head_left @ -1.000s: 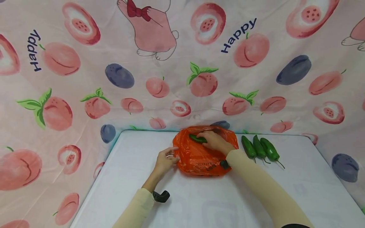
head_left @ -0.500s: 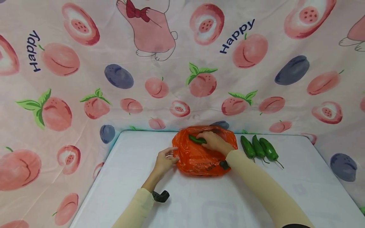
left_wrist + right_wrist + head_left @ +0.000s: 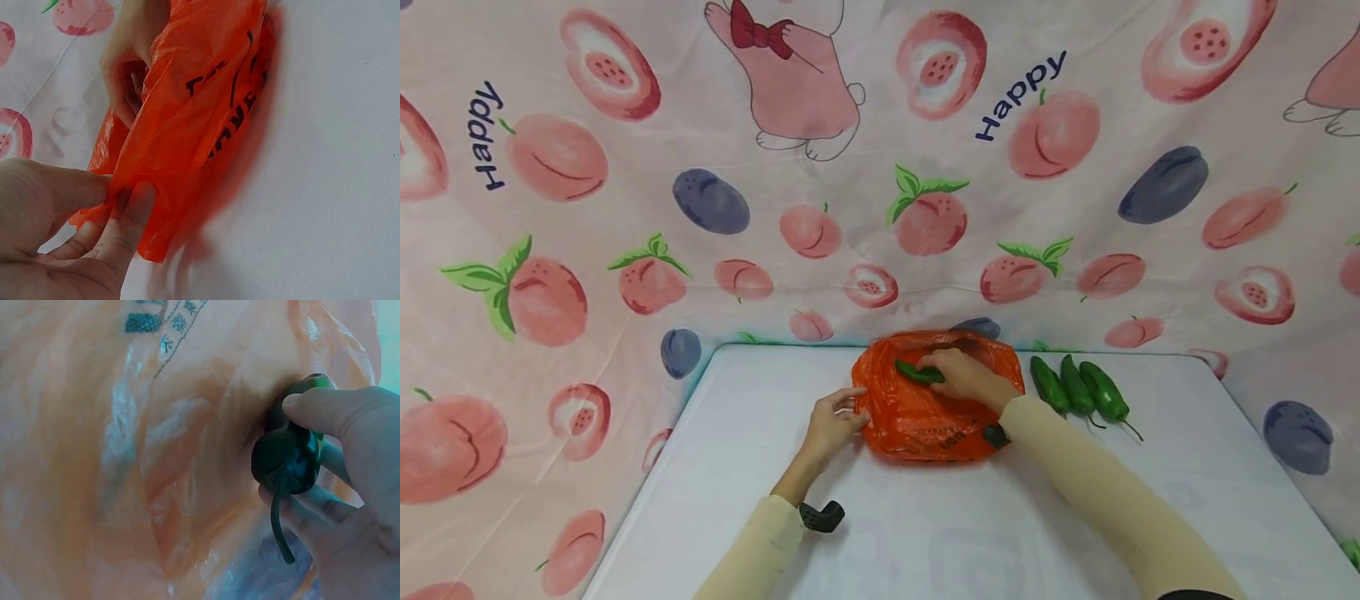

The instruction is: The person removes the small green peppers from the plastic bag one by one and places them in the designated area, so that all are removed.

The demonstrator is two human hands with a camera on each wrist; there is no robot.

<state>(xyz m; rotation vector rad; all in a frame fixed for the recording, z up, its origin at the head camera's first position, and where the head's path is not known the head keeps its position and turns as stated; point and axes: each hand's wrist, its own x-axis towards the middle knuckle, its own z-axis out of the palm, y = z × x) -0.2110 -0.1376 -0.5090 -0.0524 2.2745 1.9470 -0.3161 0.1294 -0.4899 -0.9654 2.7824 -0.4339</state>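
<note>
An orange-red plastic bag [image 3: 917, 429] with dark print lies at the far middle of the table, its mouth spread. My left hand [image 3: 833, 427] pinches the bag's left edge; in the left wrist view, thumb and fingers [image 3: 134, 209] grip the thin plastic. My right hand [image 3: 958, 375] holds a green pepper [image 3: 917, 372] at the mouth of the bag. Seen from the right wrist, the pepper [image 3: 286, 459] sits between thumb and fingers, stem end facing the camera. Part of it is covered by the hand.
Three green peppers [image 3: 1078, 387] lie side by side to the right of the bag, close to the right forearm. The white table [image 3: 737, 417] ends at the back against a pink fruit-print cloth [image 3: 850, 167].
The right hand and the pepper have dipped very slightly, and the right forearm has shifted a little to the right. My left hand keeps its hold on the bag.
</note>
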